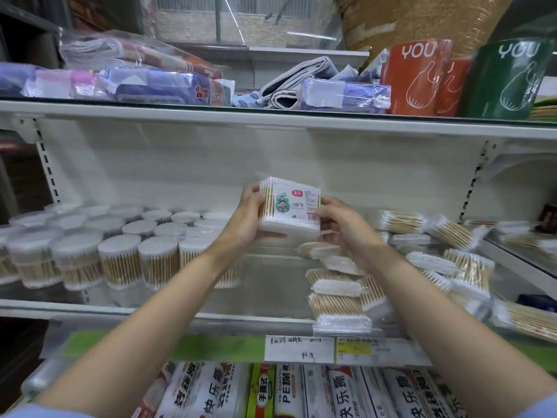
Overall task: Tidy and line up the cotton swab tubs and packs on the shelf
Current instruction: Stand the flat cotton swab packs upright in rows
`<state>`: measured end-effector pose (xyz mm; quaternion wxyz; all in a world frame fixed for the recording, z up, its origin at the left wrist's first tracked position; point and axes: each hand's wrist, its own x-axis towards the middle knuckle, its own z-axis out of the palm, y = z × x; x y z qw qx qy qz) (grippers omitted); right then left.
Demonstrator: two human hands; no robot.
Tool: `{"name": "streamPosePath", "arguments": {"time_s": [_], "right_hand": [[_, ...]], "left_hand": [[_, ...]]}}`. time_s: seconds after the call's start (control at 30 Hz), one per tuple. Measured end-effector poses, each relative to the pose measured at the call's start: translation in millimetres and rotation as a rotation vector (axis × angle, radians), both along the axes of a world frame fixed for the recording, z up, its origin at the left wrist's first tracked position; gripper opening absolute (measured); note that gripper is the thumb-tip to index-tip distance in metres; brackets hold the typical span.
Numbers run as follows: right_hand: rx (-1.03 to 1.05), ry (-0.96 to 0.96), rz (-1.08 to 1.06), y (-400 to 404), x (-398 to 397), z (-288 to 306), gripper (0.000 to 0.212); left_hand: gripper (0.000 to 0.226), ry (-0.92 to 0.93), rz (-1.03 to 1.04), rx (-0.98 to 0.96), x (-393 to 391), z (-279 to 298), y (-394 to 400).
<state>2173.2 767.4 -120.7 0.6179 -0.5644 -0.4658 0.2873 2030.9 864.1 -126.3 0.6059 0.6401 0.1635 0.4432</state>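
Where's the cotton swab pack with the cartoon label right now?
In the head view, the labelled pack is mid-frame, held above the middle shelf between the left hand and right hand, with the round tubs left and loose packs right.

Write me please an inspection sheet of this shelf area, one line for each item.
Surface: middle shelf, white, with a bare patch in the centre below the hands.
Job's things: round cotton swab tubs stand in rows on the left; flat cotton swab packs lie jumbled on the right; one labelled pack is held up in the air.
Clutter: nothing seen.
Grips: left hand and right hand both hold the labelled pack by its sides.
Cables: nothing seen.
Surroundings: folded textiles in bags and orange and green YOU packs above; cling wrap rolls below; price tags on the shelf edge.
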Motion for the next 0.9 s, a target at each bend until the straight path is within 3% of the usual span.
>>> {"name": "streamPosePath", "arguments": {"time_s": [0.2,0.27,0.37,0.47,0.6,0.77,0.9], "right_hand": [[-0.142,-0.297,-0.103,19,11,31,0.019],[-0.195,-0.347,-0.099,29,15,28,0.014],[-0.284,-0.455,-0.121,48,19,15,0.029],[-0.333,-0.505,-0.159,68,23,6,0.028],[-0.417,-0.637,-0.213,88,27,0,0.026],[-0.511,-0.781,-0.225,92,26,-13,0.028],[-0.495,-0.747,-0.193,82,31,-7,0.027]], "left_hand": [[0.015,0.302,-0.039,0.273,-16,28,47],[0.017,0.451,0.030,0.397,-16,30,65],[0.022,0.715,0.166,0.696,-9,31,81],[0.022,0.888,0.244,0.899,4,32,91],[0.017,1.028,0.313,1.021,20,27,103],[0.018,1.189,0.237,1.093,32,17,102],[0.026,1.309,0.221,1.141,37,28,95]]}}
